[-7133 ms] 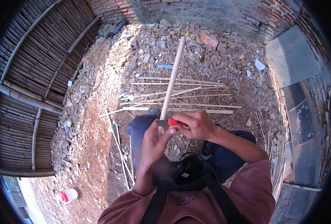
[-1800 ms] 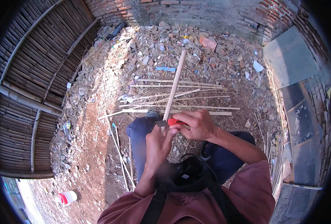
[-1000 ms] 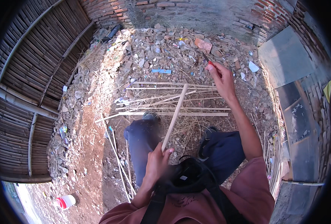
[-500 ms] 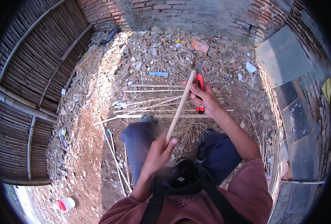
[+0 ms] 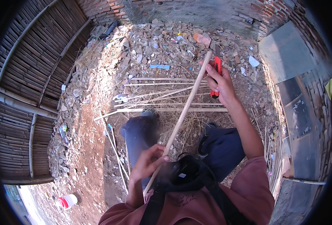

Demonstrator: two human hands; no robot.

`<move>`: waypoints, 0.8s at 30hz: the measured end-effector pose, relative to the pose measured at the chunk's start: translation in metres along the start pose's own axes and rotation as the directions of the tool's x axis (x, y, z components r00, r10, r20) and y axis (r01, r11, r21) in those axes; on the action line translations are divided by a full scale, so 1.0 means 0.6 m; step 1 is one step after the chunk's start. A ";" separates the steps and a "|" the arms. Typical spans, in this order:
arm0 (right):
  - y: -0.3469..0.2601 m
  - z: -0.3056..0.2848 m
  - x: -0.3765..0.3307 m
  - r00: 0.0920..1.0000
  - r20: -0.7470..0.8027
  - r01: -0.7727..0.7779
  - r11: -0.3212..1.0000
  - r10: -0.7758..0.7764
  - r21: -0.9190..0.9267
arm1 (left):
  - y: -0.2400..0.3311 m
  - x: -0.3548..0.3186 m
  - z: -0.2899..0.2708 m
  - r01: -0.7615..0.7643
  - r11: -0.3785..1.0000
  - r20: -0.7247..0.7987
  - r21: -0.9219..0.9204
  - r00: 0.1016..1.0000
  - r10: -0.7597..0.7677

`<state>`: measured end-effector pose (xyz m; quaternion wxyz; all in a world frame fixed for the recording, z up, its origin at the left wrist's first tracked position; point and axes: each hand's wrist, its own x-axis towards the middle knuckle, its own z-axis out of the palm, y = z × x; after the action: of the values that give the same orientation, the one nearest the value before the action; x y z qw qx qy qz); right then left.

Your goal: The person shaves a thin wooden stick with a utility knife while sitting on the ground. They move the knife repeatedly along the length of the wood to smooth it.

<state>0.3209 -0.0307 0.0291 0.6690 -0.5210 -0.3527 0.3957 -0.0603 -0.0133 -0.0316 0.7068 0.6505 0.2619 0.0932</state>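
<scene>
A long pale bamboo strip (image 5: pixel 185 111) slants across my body from the lower left to the upper right. My left hand (image 5: pixel 149 162) is closed on its lower part, thumb and fingers pinching it. My right hand (image 5: pixel 220 81) grips a red and black utility knife (image 5: pixel 217 69) with its blade out, pointing away from me. The fingertips and thumb of that same hand also hold the strip near its upper end. Beyond my knees, several more bamboo strips (image 5: pixel 173 110) lie crosswise on the ground, with thin shavings around them.
Rubble (image 5: pixel 151 48) covers the ground up to a brick wall (image 5: pixel 181 13). A bamboo-slat panel (image 5: pixel 20 48) stands at the left, and flat boards (image 5: pixel 285 52) lean at the right. A red and white container (image 5: pixel 67 201) lies at the lower left.
My right hand has moved up and to the right with the knife and the strip's upper end. My left hand sits lower, and more of the strip shows, passing below it.
</scene>
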 end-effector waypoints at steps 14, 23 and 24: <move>0.012 0.026 -0.006 1.000 0.015 -0.016 0.996 0.018 -0.088 | 0.056 0.056 0.025 -0.040 0.973 -0.282 0.226 0.954 0.105; 0.009 0.042 -0.019 0.992 0.111 0.080 0.989 -0.066 -0.125 | 0.059 0.065 0.024 -0.098 0.995 -0.381 0.011 0.920 0.095; 0.022 0.045 -0.022 0.959 0.180 0.255 0.947 -0.221 -0.195 | 0.057 0.066 0.023 -0.098 0.995 -0.382 0.011 0.919 0.095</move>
<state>0.2887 -0.0295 0.0211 0.6217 -0.5118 -0.5051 0.3106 -0.0132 -0.0018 -0.0078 0.6395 0.6289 0.3619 0.2539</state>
